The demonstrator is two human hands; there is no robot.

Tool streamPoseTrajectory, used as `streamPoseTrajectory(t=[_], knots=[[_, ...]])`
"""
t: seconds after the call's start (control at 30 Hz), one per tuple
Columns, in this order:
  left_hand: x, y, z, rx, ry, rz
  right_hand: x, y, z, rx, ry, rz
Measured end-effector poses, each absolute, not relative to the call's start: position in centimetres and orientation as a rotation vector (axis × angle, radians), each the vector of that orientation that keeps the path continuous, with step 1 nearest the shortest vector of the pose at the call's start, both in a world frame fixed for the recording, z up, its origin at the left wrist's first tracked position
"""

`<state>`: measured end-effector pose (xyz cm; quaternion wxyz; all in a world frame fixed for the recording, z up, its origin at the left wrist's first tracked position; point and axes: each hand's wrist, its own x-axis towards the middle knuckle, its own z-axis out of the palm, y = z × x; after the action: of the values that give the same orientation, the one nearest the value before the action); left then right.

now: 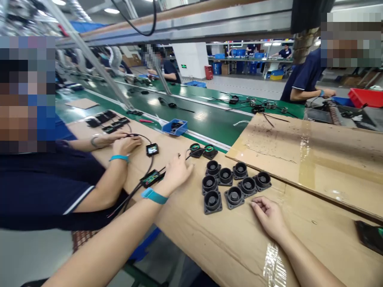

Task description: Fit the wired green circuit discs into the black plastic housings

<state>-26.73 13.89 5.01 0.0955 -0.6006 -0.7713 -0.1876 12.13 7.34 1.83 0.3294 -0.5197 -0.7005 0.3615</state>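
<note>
My left hand (pixel 178 172), with a teal wrist strap (pixel 154 195), is closed over a black cable (pixel 193 153). The cable shows on both sides of the hand; its fingertips are partly hidden. Beside that wrist lies an open black box with a green circuit board (pixel 150 178). Two black round housings with green inside (pixel 210 150) sit just beyond the hand. My right hand (pixel 269 217) rests palm sideways on the cardboard, fingers loosely curled, nothing visible in them. Close to its fingertips stand several black square-flanged round housings (pixel 235 196), their open sides up.
At left, a co-worker's hands (pixel 125 144) work by a small black box (pixel 152 149). A blue bin (pixel 175 126) stands at the green conveyor's (pixel 206 117) edge. A raised cardboard sheet (pixel 278 147) lies right, and a dark part (pixel 369 236) sits at far right.
</note>
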Motion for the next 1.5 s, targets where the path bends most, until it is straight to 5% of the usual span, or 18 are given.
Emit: streamPoseTrajectory(t=[0.3,0.9,1.17,1.5], knots=[[-20.7,21.8,6.6,-1.82,-2.357,-0.578,12.7,7.6,1.1,-1.369,-1.895,0.906],[-23.7,19.7,8.6,-1.586,-2.584,-0.615,12.6,8.0,1.6,-1.314,-1.919,0.867],[-9.1,13.0,9.2,-2.333,-1.6,-1.408,11.6,7.0,2.9,-1.302,-1.659,0.85],[-0.4,8.9,2.4,-2.559,-1.261,-1.16,24.1,12.1,9.9,-1.514,-1.277,0.118]])
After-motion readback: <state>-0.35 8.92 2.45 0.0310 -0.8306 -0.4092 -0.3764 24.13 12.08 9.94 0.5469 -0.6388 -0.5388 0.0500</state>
